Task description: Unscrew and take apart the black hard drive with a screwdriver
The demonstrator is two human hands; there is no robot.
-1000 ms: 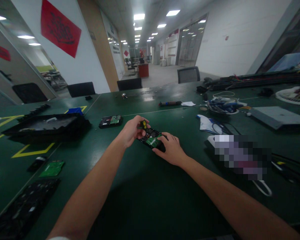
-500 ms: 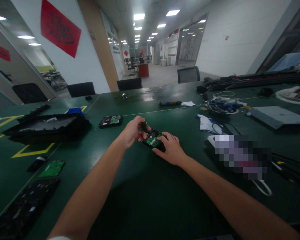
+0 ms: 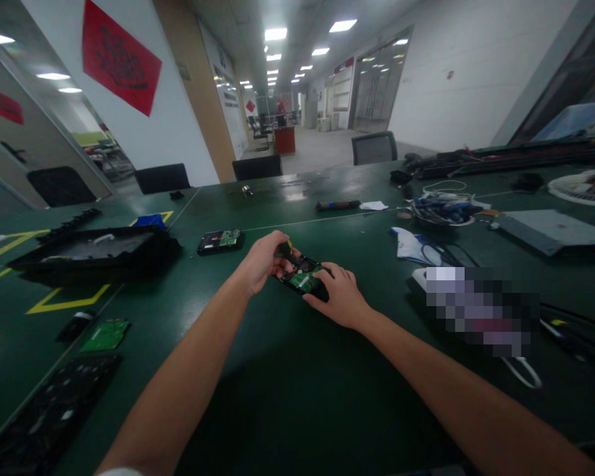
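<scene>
A black hard drive with a green circuit board (image 3: 303,276) lies face up on the green table (image 3: 287,396). My left hand (image 3: 262,260) grips a small black and yellow screwdriver (image 3: 285,250), its tip down on the drive's far left corner. My right hand (image 3: 338,296) presses on the drive's near right end and holds it steady.
A second hard drive (image 3: 219,240) lies further back on the left, beside a black open case (image 3: 92,251). A loose green board (image 3: 104,335) and a black panel (image 3: 44,416) sit at the near left. Cables, a dish of parts (image 3: 441,210) and a grey device (image 3: 550,229) crowd the right.
My left hand has turned slightly on the screwdriver, so the yellow part of its handle shows less. The drive and my right hand stay put.
</scene>
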